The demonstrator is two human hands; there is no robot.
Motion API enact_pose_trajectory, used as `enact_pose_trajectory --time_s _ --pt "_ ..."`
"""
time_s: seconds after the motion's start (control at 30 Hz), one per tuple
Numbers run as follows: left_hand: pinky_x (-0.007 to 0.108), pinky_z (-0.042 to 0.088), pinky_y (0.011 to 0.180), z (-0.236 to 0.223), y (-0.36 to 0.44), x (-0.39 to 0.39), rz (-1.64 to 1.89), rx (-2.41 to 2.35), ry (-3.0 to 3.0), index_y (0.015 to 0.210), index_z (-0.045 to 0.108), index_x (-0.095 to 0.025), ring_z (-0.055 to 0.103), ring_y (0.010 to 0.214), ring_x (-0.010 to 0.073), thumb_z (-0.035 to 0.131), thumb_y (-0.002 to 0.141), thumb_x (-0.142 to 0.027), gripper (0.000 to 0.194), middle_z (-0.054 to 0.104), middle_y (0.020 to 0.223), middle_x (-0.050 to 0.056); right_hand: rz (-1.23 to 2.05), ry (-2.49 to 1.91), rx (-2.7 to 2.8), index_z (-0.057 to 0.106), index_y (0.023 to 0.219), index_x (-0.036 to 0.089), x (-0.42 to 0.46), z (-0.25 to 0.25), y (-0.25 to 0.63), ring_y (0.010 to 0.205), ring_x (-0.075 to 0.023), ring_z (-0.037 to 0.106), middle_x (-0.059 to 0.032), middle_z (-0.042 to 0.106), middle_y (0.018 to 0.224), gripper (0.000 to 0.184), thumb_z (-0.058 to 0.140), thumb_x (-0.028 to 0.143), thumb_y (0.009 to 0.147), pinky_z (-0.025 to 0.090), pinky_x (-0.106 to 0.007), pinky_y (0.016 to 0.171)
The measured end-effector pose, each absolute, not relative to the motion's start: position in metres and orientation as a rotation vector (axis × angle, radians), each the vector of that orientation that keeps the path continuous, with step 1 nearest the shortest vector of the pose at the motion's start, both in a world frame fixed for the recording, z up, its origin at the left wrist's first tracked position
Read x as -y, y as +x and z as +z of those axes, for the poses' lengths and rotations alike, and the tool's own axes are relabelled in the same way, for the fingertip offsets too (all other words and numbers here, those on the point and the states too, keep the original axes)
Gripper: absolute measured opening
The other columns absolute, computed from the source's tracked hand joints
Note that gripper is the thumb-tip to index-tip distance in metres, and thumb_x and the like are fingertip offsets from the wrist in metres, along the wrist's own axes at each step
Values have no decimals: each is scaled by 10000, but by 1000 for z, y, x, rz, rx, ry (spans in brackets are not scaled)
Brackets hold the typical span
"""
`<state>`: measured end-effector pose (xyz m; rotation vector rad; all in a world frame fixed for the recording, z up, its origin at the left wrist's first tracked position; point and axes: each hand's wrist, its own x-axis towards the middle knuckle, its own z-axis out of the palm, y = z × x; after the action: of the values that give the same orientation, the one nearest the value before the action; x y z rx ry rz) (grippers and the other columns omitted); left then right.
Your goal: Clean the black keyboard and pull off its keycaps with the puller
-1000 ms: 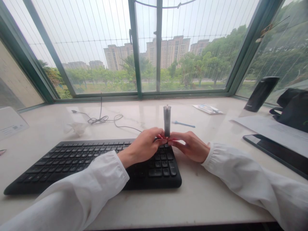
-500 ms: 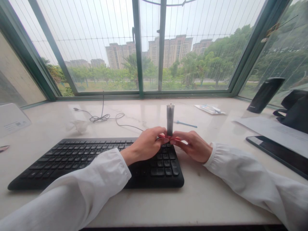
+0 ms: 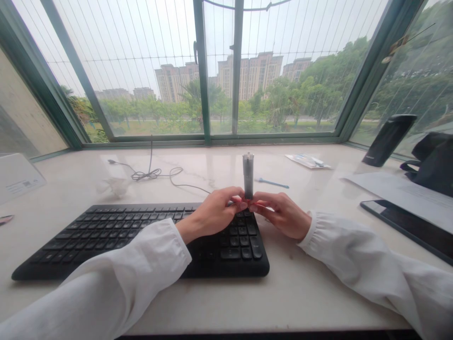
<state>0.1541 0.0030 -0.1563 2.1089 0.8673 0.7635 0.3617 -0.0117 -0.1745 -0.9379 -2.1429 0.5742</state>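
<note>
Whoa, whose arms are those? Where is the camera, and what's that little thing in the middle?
There's no robot here, just a person! The camera is worn on their head and looks forward and down, so these are the person's own arms in white sleeves. Their left hand and right hand meet in the middle, and the fingertips pinch a small grey tube standing upright. Below the hands is a black keyboard on a pale counter. A thin cable, a small blue stick and a dark tablet are there too. Behind it all, a green-framed window looks out on trees and tall buildings.
</note>
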Motion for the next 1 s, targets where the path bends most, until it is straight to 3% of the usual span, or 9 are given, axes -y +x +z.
enact_pose_trajectory --time_s 0.6,0.87,1.0 --pt "256 456 766 -158 153 -5 757 -887 2083 886 638 -181 609 845 157 547 909 -260 122 689 868 15 795 -905 2038 597 816 164 8 -180 359 830 -174 616 -26 636 802 273 540 402 938 471 -283 800" --pt "260 459 809 -150 148 -4 703 -896 2181 894 722 -177 627 876 178 566 915 -420 290 716 903 37 814 -915 2065 666 844 137 7 -179 361 759 -165 571 -36 646 776 391 535 496 927 464 -277 712" --pt "240 439 859 -149 147 -3 712 -847 2309 850 734 -200 615 914 164 514 945 -336 275 702 960 25 723 -911 2150 696 808 151 9 -177 363 752 -157 602 -31 690 777 395 501 460 956 457 -274 746"
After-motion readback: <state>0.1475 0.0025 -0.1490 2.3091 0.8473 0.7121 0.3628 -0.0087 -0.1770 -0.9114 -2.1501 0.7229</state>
